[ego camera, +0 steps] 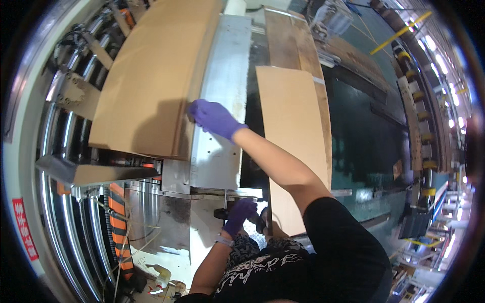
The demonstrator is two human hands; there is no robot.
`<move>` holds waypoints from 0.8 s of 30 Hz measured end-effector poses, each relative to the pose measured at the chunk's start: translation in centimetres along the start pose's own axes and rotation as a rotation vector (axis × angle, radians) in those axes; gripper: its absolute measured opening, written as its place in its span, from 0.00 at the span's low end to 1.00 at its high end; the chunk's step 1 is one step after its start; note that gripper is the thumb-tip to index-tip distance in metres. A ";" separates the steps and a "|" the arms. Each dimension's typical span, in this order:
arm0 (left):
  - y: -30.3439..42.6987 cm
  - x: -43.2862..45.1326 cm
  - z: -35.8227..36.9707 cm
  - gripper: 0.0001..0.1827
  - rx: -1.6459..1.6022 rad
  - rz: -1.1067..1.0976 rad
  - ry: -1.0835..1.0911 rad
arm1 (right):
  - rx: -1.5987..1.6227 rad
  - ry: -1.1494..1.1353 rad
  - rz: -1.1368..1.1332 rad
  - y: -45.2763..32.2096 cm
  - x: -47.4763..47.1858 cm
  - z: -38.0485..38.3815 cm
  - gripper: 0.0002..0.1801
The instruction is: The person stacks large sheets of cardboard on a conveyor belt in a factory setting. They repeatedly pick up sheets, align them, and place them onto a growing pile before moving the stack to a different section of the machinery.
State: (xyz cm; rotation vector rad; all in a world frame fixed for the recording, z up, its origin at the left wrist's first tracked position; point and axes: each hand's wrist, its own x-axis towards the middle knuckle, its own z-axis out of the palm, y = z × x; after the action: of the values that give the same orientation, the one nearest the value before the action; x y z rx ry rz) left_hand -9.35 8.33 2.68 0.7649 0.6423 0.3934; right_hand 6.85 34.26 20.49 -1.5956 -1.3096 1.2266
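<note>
My right hand, in a purple glove, reaches across a pale metal table plate. Its curled fingertips meet the near edge of a stack of brown cardboard sheets; whether they pinch it is hidden. The stack lies on the machine bed, its long side along the plate. Close to my body is my left hand, also gloved in purple, with a band at the wrist. It is bent beside a metal bracket and a dark round knob at the plate's end; its fingers are partly hidden.
Another cardboard sheet lies on wooden boards at my right. Bright steel rollers and an orange-black striped guard line the left. A spray bottle is low at left. Across the green floor stands a roller conveyor.
</note>
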 end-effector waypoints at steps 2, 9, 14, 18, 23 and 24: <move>-8.5 3.0 -1.5 0.15 -0.099 -0.038 -0.289 | 0.362 0.039 0.026 3.8 -3.8 -3.1 0.19; -20.8 13.2 2.9 0.47 0.710 -0.383 -0.080 | -0.633 0.834 0.736 46.4 -34.1 -15.6 0.41; -21.8 17.9 3.0 0.44 0.343 -0.346 0.331 | -0.793 0.883 0.990 51.6 -42.4 -17.8 0.47; -17.1 18.8 5.9 0.24 0.061 -0.471 0.305 | -0.362 0.845 0.978 55.6 -43.9 -18.8 0.46; -19.9 18.4 5.3 0.22 0.111 -0.320 0.294 | -0.339 0.805 1.014 54.3 -42.7 -19.9 0.46; -20.0 18.4 6.0 0.22 0.153 -0.297 0.291 | -0.311 0.801 0.973 54.4 -42.9 -20.1 0.46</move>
State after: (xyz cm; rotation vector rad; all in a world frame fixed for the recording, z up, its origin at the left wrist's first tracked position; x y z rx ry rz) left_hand 10.27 2.01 -16.04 0.7496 1.0543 0.1838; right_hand 40.35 -18.90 -15.01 -2.7067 -0.1649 0.6772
